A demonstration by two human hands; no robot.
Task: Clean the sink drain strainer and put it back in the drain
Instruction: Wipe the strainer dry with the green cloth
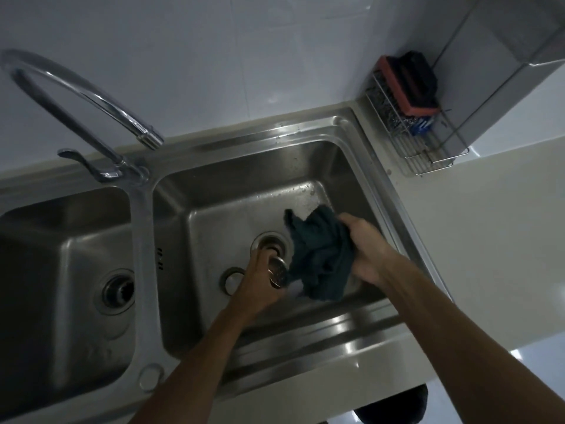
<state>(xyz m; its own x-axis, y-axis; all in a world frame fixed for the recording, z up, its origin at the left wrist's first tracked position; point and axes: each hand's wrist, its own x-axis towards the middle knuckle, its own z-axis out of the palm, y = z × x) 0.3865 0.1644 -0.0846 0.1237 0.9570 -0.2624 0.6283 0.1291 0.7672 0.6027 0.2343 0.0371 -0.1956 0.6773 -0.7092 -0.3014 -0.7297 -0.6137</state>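
My left hand (258, 281) holds the round metal drain strainer (277, 273) tilted on its side, just above the floor of the right sink basin (232, 209). The open drain hole (269, 241) lies right behind it. My right hand (365, 247) grips a crumpled dark green cloth (321, 255), which touches the strainer's right side. A metal ring (230, 278) lies on the basin floor to the left of my left hand, partly hidden by it.
The left basin (61, 264) has its own drain (117, 290) with a strainer in it. A curved chrome faucet (91, 99) arches over the divider. A wire rack (422, 139) with sponges (408, 84) stands on the counter at the back right.
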